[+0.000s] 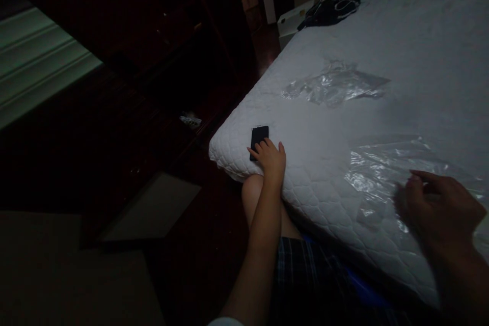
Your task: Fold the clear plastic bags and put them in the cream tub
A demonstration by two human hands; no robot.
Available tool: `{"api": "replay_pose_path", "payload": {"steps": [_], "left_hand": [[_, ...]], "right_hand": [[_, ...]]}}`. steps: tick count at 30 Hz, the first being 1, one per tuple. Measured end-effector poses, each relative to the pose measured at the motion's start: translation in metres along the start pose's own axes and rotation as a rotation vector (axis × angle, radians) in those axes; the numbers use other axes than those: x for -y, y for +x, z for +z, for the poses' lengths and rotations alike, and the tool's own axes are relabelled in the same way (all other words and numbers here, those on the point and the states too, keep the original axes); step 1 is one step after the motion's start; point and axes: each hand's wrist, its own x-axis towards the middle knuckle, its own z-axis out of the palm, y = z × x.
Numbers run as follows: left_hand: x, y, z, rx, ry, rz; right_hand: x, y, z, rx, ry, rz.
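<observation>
My left hand (270, 159) rests near the corner of a white quilted mattress (328, 127), its fingertips touching the lower end of a black phone (259, 140) that lies flat there; the fingers lie loosely bent and hold nothing. My right hand (435, 209) hovers in shadow over a clear plastic bag (389, 168) spread on the mattress at the right. Its fingers are curled with the forefinger stretched out, slightly blurred, and I cannot see whether they pinch the plastic.
A second crumpled clear plastic sheet (336, 86) lies further up the mattress. Dark cables and clothing (332, 10) sit at the far edge beside a white box (294, 20). Dark floor lies to the left, with a flat board (153, 209).
</observation>
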Motion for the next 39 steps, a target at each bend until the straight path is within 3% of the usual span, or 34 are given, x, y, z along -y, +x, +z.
{"api": "replay_pose_path", "payload": {"steps": [9, 13, 15, 18, 22, 24, 27, 31, 39], "left_hand": [[0.002, 0.004, 0.007, -0.030, 0.041, -0.027], [0.000, 0.001, 0.003, -0.081, 0.002, 0.030], [-0.006, -0.004, 0.000, -0.106, -0.058, 0.127], [-0.022, -0.017, -0.005, -0.094, -0.201, 0.383], [-0.038, -0.034, -0.009, 0.083, -0.386, 0.834], [-0.041, -0.040, -0.011, 0.175, -0.431, 0.985], [-0.043, -0.044, -0.014, 0.244, -0.461, 1.062], [-0.049, -0.051, -0.018, 0.253, -0.485, 1.129], [-0.056, -0.089, -0.012, 0.286, -0.565, 1.155]], "right_hand": [[-0.003, 0.001, 0.002, -0.044, -0.011, 0.021], [-0.005, 0.001, 0.003, -0.051, -0.011, -0.025], [-0.007, 0.000, 0.004, -0.061, -0.013, -0.054], [-0.008, 0.000, 0.003, -0.063, -0.013, -0.088], [-0.009, 0.002, -0.005, -0.014, 0.056, -0.186], [-0.012, 0.005, -0.011, 0.026, 0.078, -0.250], [-0.020, 0.009, -0.021, 0.083, 0.064, -0.295], [-0.034, 0.007, -0.028, 0.062, 0.051, -0.233], [-0.040, -0.003, -0.022, 0.024, 0.056, -0.168]]}}
